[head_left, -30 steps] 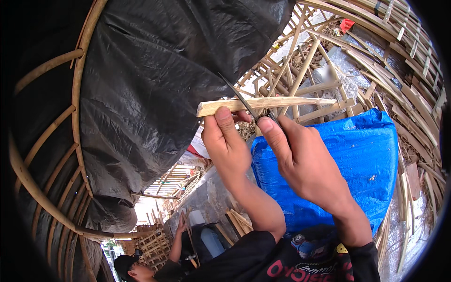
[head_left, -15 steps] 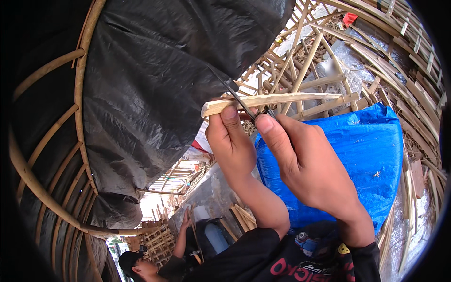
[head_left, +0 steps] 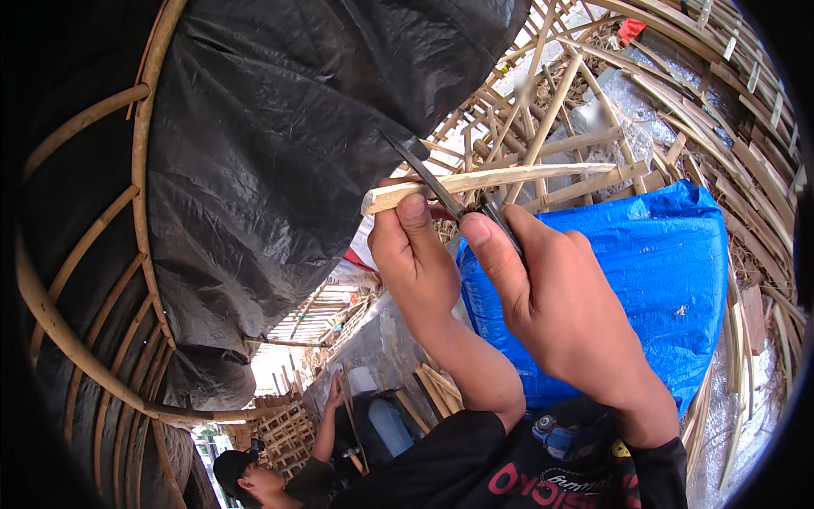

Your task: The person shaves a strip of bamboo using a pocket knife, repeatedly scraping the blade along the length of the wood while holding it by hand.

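A pale bamboo strip [head_left: 500, 176] runs from a squared end on the left to a thin tip on the right. My left hand [head_left: 417, 254] is closed around its thick end, thumb lying on the near face. In my right hand [head_left: 564, 297] is a knife [head_left: 428, 178], its dark handle [head_left: 502, 224] wrapped by the fingers and the thumb pressed near the base of the blade. The blade slants up to the left and crosses the strip just right of my left thumb. Some of my left fingers are hidden behind the strip.
A blue tarp-covered bundle [head_left: 602, 297] lies under my right forearm. Black sheeting [head_left: 280, 153] hangs over bamboo poles [head_left: 142, 195] at left. Bamboo strips [head_left: 670, 110] pile up at right. At lower left another person [head_left: 246, 479] holds a long thin strip [head_left: 350, 420].
The knife blade has turned, so more of its flat side and handle show. My right hand has tilted slightly; the bamboo strip has barely moved.
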`<action>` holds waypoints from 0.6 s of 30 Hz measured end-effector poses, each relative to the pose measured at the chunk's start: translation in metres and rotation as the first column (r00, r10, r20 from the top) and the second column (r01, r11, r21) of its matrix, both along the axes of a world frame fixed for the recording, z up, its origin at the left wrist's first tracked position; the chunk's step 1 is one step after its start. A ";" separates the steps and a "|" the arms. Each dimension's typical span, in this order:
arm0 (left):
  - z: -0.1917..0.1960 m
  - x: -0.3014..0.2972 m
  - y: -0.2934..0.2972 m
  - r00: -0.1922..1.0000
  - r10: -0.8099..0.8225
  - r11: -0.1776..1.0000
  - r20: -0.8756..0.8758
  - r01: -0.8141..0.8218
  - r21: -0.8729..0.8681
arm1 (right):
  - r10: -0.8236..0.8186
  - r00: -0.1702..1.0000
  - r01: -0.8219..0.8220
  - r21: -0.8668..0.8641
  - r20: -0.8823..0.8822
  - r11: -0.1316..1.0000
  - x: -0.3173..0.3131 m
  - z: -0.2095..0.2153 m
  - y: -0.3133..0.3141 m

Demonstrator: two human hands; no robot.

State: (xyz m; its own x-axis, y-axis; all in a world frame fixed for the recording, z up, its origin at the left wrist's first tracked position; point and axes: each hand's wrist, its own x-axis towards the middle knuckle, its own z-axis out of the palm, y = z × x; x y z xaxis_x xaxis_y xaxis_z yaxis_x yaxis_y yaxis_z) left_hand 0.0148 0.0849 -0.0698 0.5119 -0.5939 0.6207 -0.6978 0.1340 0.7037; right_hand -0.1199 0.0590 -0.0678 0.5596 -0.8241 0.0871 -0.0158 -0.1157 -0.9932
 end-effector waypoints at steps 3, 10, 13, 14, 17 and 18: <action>-0.002 0.001 0.004 0.994 -0.060 0.998 -0.089 0.058 -0.025 | -0.024 0.999 0.025 0.010 -0.040 1.000 0.002 0.002 0.006; -0.017 0.025 -0.001 0.952 -0.287 0.954 0.109 0.294 -0.053 | -0.261 0.959 0.264 0.018 -0.107 0.964 -0.003 -0.051 -0.010; -0.013 0.019 0.000 0.923 -0.351 0.931 0.159 0.363 -0.050 | -0.304 0.942 0.308 0.006 -0.139 0.951 -0.016 -0.068 -0.020; -0.011 0.012 -0.004 0.923 -0.350 0.930 0.159 0.362 -0.054 | -0.305 0.942 0.305 -0.024 -0.139 0.952 -0.020 -0.069 -0.022; -0.012 0.005 -0.008 0.958 -0.260 0.962 0.123 0.268 -0.048 | -0.229 0.962 0.237 0.036 -0.146 0.971 -0.020 -0.052 -0.020; -0.010 0.008 -0.009 0.958 -0.265 0.961 0.111 0.272 -0.056 | -0.223 0.972 0.224 -0.002 -0.075 0.975 -0.018 -0.047 -0.014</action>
State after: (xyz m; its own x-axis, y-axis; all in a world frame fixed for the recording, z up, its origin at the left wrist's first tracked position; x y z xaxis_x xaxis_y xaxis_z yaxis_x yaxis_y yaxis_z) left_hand 0.0228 0.0758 -0.0797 0.2715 -0.6540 0.7061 -0.6969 0.3724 0.6129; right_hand -0.1381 0.0447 -0.1144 0.3660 -0.9294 0.0466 -0.1139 -0.0945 -0.9890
